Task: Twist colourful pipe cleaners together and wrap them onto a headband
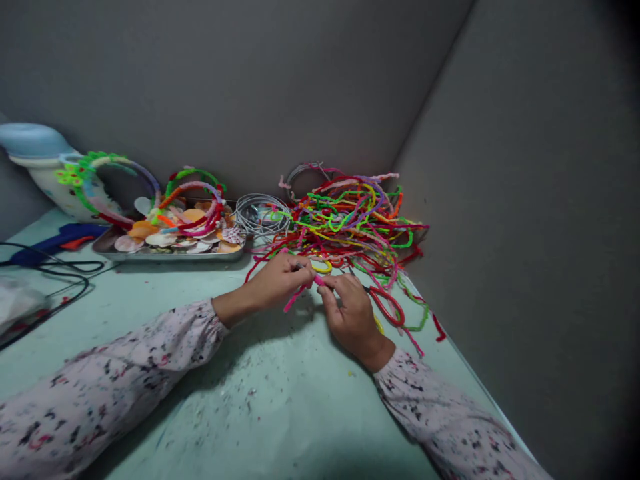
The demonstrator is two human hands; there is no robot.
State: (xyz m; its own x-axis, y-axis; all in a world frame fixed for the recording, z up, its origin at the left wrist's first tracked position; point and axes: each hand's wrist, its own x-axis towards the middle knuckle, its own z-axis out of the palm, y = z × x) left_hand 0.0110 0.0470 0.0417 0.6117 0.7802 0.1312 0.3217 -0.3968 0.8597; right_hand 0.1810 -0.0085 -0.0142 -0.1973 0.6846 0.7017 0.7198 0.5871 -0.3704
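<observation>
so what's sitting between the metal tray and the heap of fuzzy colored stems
In the head view, a coil of grey wire lies between the tray and the heap.

Pink fuzzy stem [291, 303]: vivid pink, thin and soft-napped, held between the left hand [277, 280] and the right hand [353, 313]
Stretch between the fingertips: short, brighter pink, pinched from both sides, slanting down towards the right thumb
Loose end: out below the left fingers, pointing down and to the left, its tip free (the fingers hide how it joins the pinched stretch)
Dark piece [299, 267]: at the left fingertips, too small to identify
</observation>
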